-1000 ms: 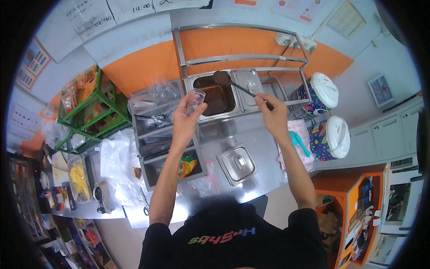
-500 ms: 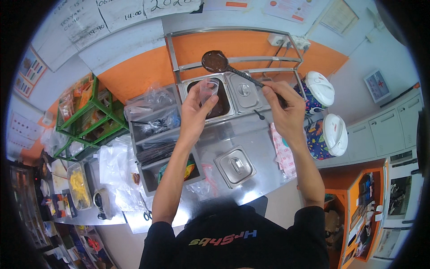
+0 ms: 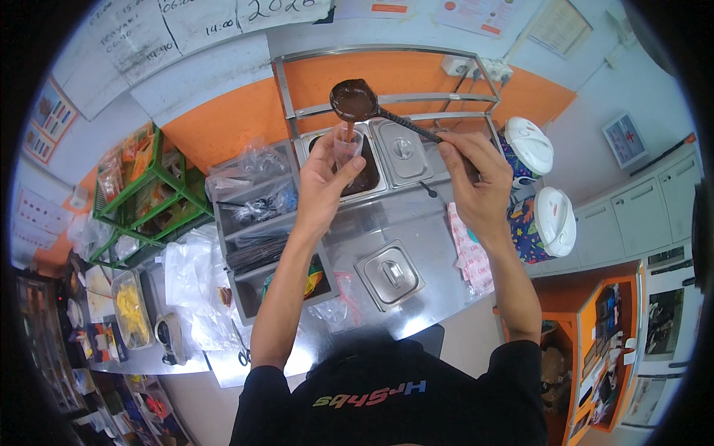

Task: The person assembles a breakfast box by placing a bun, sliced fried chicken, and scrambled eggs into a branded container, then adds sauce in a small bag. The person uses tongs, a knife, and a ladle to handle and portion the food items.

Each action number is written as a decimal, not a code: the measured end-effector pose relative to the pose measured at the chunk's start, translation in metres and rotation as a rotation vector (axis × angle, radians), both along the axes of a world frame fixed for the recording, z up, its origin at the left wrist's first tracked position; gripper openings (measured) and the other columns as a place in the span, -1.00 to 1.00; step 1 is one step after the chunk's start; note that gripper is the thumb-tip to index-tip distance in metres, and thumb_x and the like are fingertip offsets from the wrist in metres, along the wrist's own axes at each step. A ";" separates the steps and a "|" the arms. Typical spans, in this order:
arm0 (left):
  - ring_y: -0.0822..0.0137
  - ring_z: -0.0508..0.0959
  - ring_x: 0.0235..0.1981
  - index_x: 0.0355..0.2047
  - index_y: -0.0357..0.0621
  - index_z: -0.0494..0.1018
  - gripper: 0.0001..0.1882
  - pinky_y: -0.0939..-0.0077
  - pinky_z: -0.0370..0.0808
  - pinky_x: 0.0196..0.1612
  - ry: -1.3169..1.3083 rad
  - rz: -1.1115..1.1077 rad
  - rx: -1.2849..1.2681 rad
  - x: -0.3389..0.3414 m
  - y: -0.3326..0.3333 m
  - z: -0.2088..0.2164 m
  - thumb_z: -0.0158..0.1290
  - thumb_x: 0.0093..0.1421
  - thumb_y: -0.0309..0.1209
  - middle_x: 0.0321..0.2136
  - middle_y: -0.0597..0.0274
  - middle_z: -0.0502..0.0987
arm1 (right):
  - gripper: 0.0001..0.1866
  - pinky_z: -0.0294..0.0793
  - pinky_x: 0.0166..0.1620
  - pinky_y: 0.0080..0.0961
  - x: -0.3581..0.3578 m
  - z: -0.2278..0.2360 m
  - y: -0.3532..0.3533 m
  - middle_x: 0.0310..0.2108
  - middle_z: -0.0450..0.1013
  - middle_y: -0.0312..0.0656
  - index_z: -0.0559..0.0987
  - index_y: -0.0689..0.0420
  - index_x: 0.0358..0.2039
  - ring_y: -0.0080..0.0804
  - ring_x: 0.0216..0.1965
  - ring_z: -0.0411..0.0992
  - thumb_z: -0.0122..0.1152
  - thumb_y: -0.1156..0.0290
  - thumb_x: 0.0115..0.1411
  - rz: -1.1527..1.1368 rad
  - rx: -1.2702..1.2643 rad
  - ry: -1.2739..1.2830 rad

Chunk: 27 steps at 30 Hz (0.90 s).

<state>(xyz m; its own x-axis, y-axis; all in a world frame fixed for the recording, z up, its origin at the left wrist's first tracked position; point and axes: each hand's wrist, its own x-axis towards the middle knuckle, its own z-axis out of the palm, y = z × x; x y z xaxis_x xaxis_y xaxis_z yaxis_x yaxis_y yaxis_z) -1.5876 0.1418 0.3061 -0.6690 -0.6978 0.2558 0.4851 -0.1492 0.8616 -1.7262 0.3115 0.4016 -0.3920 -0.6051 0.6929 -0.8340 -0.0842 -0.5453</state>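
My right hand [image 3: 476, 167] grips the dark handle of a ladle [image 3: 354, 99] whose bowl holds brown sauce. Brown sauce runs down from the tilted bowl into a small clear plastic cup [image 3: 346, 151]. That cup is held between the thumb and fingers of my left hand [image 3: 325, 171], just under the ladle's lip. Below the cup is an uncovered steel pan [image 3: 381, 167] with dark brown sauce in it, partly hidden by my left hand. A lidded steel pan [image 3: 402, 154] sits right beside it.
A loose steel lid [image 3: 390, 275] lies on the metal counter. To the left stand a grey divided organizer [image 3: 242, 286] and green baskets [image 3: 134, 219]. Two patterned jars with white lids [image 3: 556, 223] stand at right. A steel rack frame [image 3: 387, 49] rises behind the pans.
The ladle's bowl has tipped and shifted slightly left over the cup, and brown sauce is now flowing into it. My left hand has stayed almost in place.
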 end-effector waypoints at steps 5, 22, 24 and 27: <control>0.36 0.41 0.20 0.34 -0.26 0.26 -0.30 0.40 0.35 0.26 0.013 -0.004 0.025 0.002 0.000 0.005 0.28 0.22 -0.52 0.17 0.20 0.43 | -0.82 0.37 -0.46 -0.69 -0.002 0.001 0.000 -0.34 0.55 -0.22 0.68 0.29 -0.13 -0.64 -0.45 0.44 0.31 0.60 0.25 0.009 -0.051 0.019; 0.42 0.48 0.01 0.32 -0.25 0.24 -0.33 0.33 0.53 0.21 -0.010 -0.007 -0.087 0.000 -0.003 0.011 0.22 0.23 -0.62 0.11 0.17 0.44 | -0.80 0.41 -0.41 -0.64 -0.016 0.003 0.001 -0.28 0.59 -0.17 0.69 0.28 -0.14 -0.54 -0.41 0.46 0.33 0.65 0.20 -0.051 -0.104 0.312; 0.42 0.48 0.02 0.31 -0.25 0.24 -0.34 0.33 0.53 0.21 -0.002 -0.012 -0.070 -0.001 -0.002 0.011 0.22 0.23 -0.63 0.11 0.18 0.44 | -0.79 0.43 -0.40 -0.62 -0.017 0.004 0.002 -0.28 0.59 -0.16 0.69 0.28 -0.14 -0.51 -0.39 0.48 0.33 0.68 0.19 -0.048 -0.105 0.289; 0.37 0.45 0.12 0.32 -0.27 0.25 -0.29 0.38 0.42 0.25 0.006 -0.027 -0.013 -0.001 -0.001 0.010 0.27 0.18 -0.61 0.16 0.16 0.44 | -0.78 0.44 -0.39 -0.60 -0.019 0.003 0.002 -0.28 0.59 -0.13 0.68 0.28 -0.15 -0.45 -0.36 0.50 0.33 0.69 0.17 -0.039 -0.073 0.398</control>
